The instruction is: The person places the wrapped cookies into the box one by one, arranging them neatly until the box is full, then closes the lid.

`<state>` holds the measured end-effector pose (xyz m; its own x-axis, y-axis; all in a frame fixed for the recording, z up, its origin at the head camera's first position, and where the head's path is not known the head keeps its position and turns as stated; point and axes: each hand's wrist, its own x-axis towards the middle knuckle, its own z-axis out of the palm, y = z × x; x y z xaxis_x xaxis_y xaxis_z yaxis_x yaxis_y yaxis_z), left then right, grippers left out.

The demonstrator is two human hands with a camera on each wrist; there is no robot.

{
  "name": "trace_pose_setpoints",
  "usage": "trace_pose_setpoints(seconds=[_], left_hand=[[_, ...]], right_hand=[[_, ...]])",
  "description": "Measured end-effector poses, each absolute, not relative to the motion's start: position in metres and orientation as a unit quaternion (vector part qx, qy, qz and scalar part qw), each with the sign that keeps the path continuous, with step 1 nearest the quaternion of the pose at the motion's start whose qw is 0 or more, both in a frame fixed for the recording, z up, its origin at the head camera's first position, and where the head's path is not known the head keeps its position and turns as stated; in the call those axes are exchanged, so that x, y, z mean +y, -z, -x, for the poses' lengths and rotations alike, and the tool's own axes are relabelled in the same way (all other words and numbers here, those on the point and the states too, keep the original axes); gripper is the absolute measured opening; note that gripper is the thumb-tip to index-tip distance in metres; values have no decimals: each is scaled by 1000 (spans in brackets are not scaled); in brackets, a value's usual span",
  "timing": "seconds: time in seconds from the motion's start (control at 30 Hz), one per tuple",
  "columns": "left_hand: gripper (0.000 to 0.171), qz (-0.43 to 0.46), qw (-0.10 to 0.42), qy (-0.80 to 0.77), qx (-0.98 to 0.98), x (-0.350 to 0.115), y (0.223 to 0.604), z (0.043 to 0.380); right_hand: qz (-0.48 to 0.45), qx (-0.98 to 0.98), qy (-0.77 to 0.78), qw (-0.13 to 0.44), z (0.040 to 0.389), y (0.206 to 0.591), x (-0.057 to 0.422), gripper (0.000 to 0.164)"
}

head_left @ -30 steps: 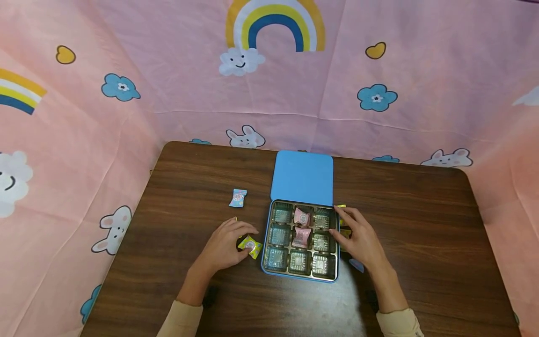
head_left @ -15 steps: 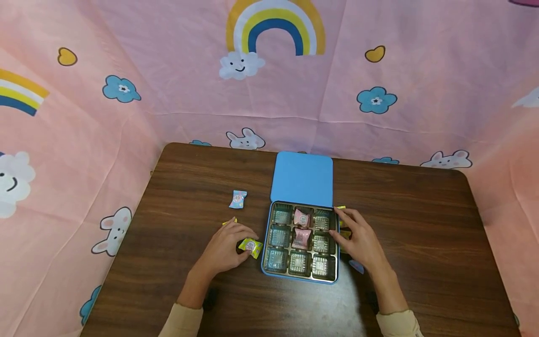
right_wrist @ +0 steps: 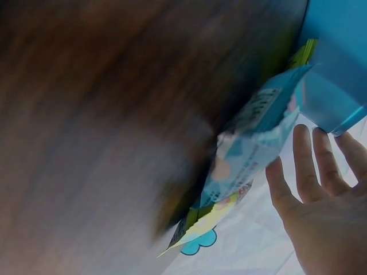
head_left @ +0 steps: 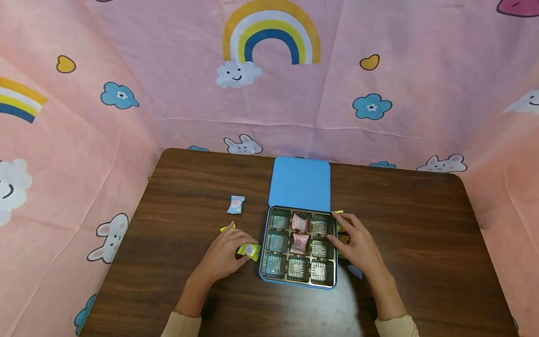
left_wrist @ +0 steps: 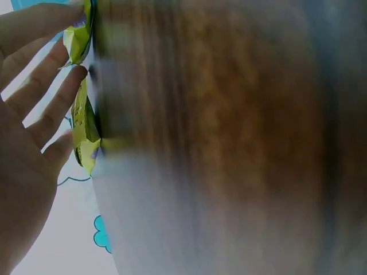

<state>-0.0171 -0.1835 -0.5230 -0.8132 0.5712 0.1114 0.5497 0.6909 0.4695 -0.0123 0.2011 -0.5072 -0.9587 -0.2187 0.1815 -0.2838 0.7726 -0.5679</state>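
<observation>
The left hand (head_left: 223,252) pinches a yellow candy (head_left: 249,251) beside the blue tin (head_left: 296,268), whose lid (head_left: 300,183) lies toward the bench's far edge; the right hand (head_left: 360,244), loosely spread, touches its right side. Little moved this second: two pink candies (head_left: 299,244) inside, none added.

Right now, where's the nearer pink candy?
In the head view, that pink candy sits in the center compartment of the blue tin, right of the left hand, in front of the other pink candy.
</observation>
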Motion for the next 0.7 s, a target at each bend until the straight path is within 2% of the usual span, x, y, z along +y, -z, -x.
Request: trace_pose_setpoints(seconds=[0.33, 0.7], left_hand=[[46, -310, 9, -245, 919, -180, 521, 19], [35, -265, 10, -277, 923, -184, 513, 19]], right_hand=[[-132, -940, -312, 50, 12, 505, 201, 68], [-134, -937, -317, 53, 13, 505, 201, 67]])
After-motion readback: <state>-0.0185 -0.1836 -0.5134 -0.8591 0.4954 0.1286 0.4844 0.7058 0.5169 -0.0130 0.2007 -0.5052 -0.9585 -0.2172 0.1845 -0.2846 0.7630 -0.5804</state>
